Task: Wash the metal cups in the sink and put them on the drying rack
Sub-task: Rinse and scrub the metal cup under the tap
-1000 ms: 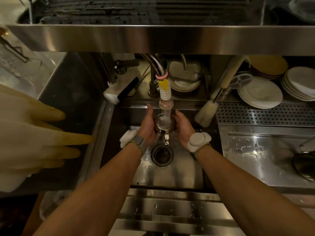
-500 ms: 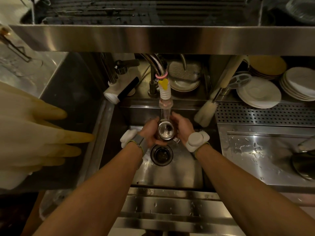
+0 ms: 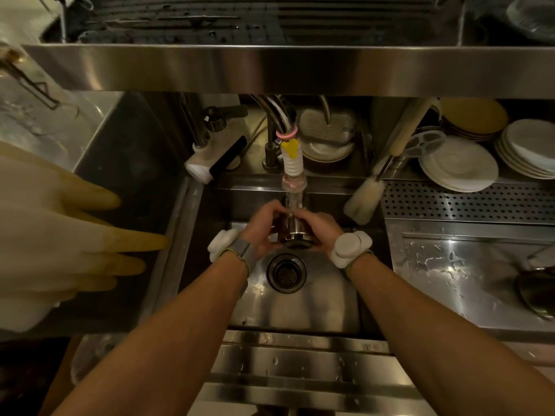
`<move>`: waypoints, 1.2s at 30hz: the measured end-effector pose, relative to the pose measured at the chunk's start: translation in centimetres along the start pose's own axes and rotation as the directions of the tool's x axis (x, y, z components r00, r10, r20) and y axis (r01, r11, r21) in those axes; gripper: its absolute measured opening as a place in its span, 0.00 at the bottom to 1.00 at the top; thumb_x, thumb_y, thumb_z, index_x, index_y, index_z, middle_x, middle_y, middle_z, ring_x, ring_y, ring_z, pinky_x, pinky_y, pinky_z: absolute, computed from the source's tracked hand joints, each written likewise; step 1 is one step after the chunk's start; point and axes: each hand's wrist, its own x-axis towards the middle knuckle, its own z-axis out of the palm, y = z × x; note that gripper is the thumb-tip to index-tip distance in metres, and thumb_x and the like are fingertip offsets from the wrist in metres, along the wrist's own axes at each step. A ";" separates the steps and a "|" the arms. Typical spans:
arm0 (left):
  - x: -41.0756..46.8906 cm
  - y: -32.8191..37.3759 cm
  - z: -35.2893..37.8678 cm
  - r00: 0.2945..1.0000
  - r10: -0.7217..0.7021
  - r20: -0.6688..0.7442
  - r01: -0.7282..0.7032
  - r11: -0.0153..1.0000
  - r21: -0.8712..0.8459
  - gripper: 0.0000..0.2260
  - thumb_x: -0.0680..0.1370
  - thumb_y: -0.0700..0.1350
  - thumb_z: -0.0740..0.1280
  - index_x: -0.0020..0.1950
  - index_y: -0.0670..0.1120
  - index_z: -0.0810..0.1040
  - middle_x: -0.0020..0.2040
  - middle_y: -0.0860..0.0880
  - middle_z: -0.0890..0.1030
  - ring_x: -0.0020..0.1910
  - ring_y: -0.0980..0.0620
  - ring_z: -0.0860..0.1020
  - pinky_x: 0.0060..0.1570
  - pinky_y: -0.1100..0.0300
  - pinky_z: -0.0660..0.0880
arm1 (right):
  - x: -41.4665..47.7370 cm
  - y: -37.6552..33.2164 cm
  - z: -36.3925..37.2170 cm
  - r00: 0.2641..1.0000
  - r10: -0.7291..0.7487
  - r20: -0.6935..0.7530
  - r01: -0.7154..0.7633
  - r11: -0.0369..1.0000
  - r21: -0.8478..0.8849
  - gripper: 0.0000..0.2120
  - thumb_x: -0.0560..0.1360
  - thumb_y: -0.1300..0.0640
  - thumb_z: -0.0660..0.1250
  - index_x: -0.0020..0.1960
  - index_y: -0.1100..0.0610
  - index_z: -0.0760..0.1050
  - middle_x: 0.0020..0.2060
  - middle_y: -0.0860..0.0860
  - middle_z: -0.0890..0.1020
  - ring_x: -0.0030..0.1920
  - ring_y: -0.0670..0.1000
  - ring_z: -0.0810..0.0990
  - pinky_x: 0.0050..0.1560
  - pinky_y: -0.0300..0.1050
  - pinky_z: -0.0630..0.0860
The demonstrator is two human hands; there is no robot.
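A small metal cup (image 3: 293,229) is held over the steel sink (image 3: 300,304), just under the tap's clear nozzle (image 3: 292,187). The cup is tipped with its open mouth down toward the drain (image 3: 286,273). My left hand (image 3: 264,228) grips its left side with curled fingers. My right hand (image 3: 318,229) wraps the right side. Water runs from the nozzle onto the cup. A dark ribbed drying rack (image 3: 255,19) lies on the shelf above.
A steel shelf edge (image 3: 285,67) overhangs the sink. Yellowish rubber gloves (image 3: 60,235) hang at the left. A bottle brush (image 3: 365,196) leans at the sink's back right. Stacked plates (image 3: 459,165) sit behind a perforated drainboard (image 3: 468,202). A dark pan (image 3: 537,292) lies far right.
The cup was upright under the stream, then tilted toward me, and now its mouth faces down. Both hands shifted round it and stayed under the tap.
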 end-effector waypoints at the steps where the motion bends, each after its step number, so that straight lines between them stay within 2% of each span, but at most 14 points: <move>1: -0.1 0.0 -0.2 0.999 0.012 -0.039 -0.012 1.000 0.004 0.07 0.75 0.47 0.60 0.48 0.47 0.76 0.43 0.48 0.77 0.44 0.50 0.76 0.43 0.56 0.73 | -0.1 0.0 0.1 1.000 0.003 0.008 -0.004 1.000 0.019 0.26 0.70 0.44 0.72 0.60 0.60 0.77 0.45 0.56 0.84 0.41 0.52 0.84 0.34 0.41 0.80; 5: -0.1 0.7 -0.5 0.990 0.055 -0.132 -0.051 0.998 0.036 0.09 0.77 0.47 0.57 0.42 0.50 0.75 0.41 0.50 0.78 0.39 0.53 0.75 0.41 0.59 0.70 | 0.0 -0.1 0.5 0.999 0.040 -0.024 -0.035 0.986 0.160 0.25 0.71 0.42 0.70 0.60 0.59 0.77 0.50 0.57 0.83 0.43 0.54 0.82 0.34 0.44 0.78; 7: -0.1 0.7 -0.6 0.990 0.086 -0.114 -0.076 0.993 0.096 0.10 0.79 0.52 0.58 0.45 0.50 0.77 0.43 0.50 0.79 0.41 0.54 0.76 0.42 0.58 0.72 | 0.5 -0.3 0.6 0.996 0.061 -0.071 -0.045 0.977 0.208 0.25 0.70 0.38 0.69 0.54 0.58 0.78 0.49 0.57 0.82 0.45 0.55 0.82 0.35 0.47 0.79; 10: -0.3 0.9 -0.1 0.996 0.080 -0.027 -0.073 0.974 0.213 0.15 0.77 0.60 0.61 0.54 0.52 0.78 0.50 0.48 0.81 0.50 0.49 0.79 0.48 0.51 0.78 | 0.7 -0.7 0.7 0.992 0.053 -0.118 -0.037 0.990 0.133 0.24 0.68 0.36 0.70 0.44 0.58 0.78 0.42 0.58 0.82 0.42 0.57 0.83 0.42 0.55 0.82; 13: -0.5 1.3 0.4 0.993 0.116 -0.018 -0.109 0.967 0.231 0.14 0.79 0.58 0.59 0.55 0.52 0.77 0.55 0.45 0.80 0.57 0.44 0.79 0.49 0.49 0.79 | 0.6 -0.9 0.6 0.989 0.037 -0.142 -0.023 0.995 0.100 0.29 0.67 0.34 0.69 0.49 0.60 0.78 0.46 0.60 0.82 0.44 0.58 0.83 0.45 0.59 0.82; 16: -0.7 1.7 0.9 0.995 0.102 -0.021 -0.094 0.966 0.243 0.18 0.80 0.60 0.55 0.60 0.50 0.75 0.59 0.44 0.79 0.57 0.44 0.79 0.46 0.51 0.79 | 0.3 -1.0 0.6 0.985 -0.016 -0.170 0.033 0.995 0.096 0.34 0.69 0.35 0.69 0.62 0.60 0.69 0.56 0.59 0.79 0.50 0.59 0.82 0.43 0.61 0.82; 19: -1.1 1.8 0.8 0.999 0.045 -0.019 -0.040 0.973 0.229 0.25 0.79 0.65 0.50 0.57 0.48 0.75 0.54 0.43 0.80 0.51 0.45 0.80 0.45 0.54 0.78 | -0.3 -1.5 0.5 0.987 -0.051 -0.154 0.062 0.995 0.072 0.27 0.75 0.38 0.61 0.64 0.57 0.69 0.58 0.56 0.77 0.55 0.59 0.80 0.42 0.58 0.82; 21: -1.0 1.9 0.4 1.000 0.008 -0.023 -0.002 0.971 0.238 0.33 0.76 0.70 0.48 0.60 0.47 0.76 0.54 0.43 0.81 0.49 0.44 0.81 0.49 0.52 0.79 | -0.4 -1.9 0.4 0.990 -0.036 -0.134 0.044 0.997 0.058 0.22 0.78 0.40 0.59 0.60 0.57 0.74 0.59 0.58 0.78 0.56 0.61 0.79 0.45 0.58 0.81; 25: -1.4 1.8 0.2 0.996 0.075 -0.058 -0.054 0.950 0.307 0.29 0.79 0.66 0.47 0.63 0.48 0.75 0.57 0.45 0.80 0.45 0.49 0.78 0.42 0.58 0.72 | -1.0 -2.3 0.2 0.991 0.038 -0.130 -0.021 0.992 0.126 0.18 0.79 0.46 0.60 0.61 0.58 0.74 0.57 0.59 0.77 0.58 0.63 0.78 0.38 0.55 0.79; 28: -1.1 1.6 -0.5 0.984 0.156 -0.091 -0.108 0.913 0.393 0.21 0.81 0.60 0.52 0.66 0.50 0.71 0.63 0.47 0.76 0.56 0.46 0.75 0.48 0.52 0.72 | -0.4 -2.3 0.5 0.991 0.007 -0.130 0.006 0.995 0.103 0.18 0.78 0.44 0.60 0.56 0.57 0.75 0.55 0.59 0.79 0.55 0.62 0.79 0.40 0.56 0.80; 30: -0.8 1.7 -1.0 0.975 0.166 -0.145 -0.098 0.916 0.390 0.22 0.81 0.59 0.52 0.69 0.47 0.69 0.65 0.48 0.73 0.63 0.43 0.73 0.53 0.48 0.72 | 0.0 -2.4 1.2 0.988 -0.057 -0.141 0.061 0.998 0.025 0.19 0.78 0.42 0.61 0.58 0.57 0.75 0.56 0.59 0.79 0.52 0.62 0.81 0.41 0.57 0.82; 32: 0.1 1.9 -1.2 0.969 0.166 -0.183 -0.092 0.930 0.357 0.25 0.81 0.59 0.52 0.70 0.43 0.67 0.66 0.47 0.73 0.65 0.42 0.73 0.58 0.50 0.71 | -0.1 -2.1 1.8 0.994 -0.057 -0.096 0.061 0.997 0.039 0.20 0.77 0.43 0.62 0.60 0.56 0.72 0.54 0.60 0.79 0.45 0.61 0.82 0.33 0.52 0.81; 34: 0.5 1.9 -1.4 0.972 0.139 -0.189 -0.084 0.959 0.271 0.26 0.81 0.59 0.54 0.71 0.42 0.67 0.62 0.48 0.73 0.65 0.42 0.73 0.57 0.52 0.71 | -0.7 -1.9 2.2 0.999 -0.030 -0.036 0.033 0.995 0.091 0.19 0.76 0.42 0.62 0.58 0.55 0.72 0.52 0.61 0.80 0.37 0.59 0.81 0.26 0.43 0.77; 36: 1.3 1.6 -1.1 0.986 0.090 -0.141 -0.065 0.983 0.170 0.24 0.80 0.59 0.55 0.67 0.43 0.71 0.61 0.45 0.76 0.62 0.40 0.75 0.57 0.50 0.73 | -1.0 -2.0 1.5 0.998 -0.048 -0.050 0.051 0.997 0.061 0.14 0.76 0.45 0.64 0.53 0.55 0.74 0.50 0.60 0.80 0.34 0.57 0.80 0.27 0.41 0.76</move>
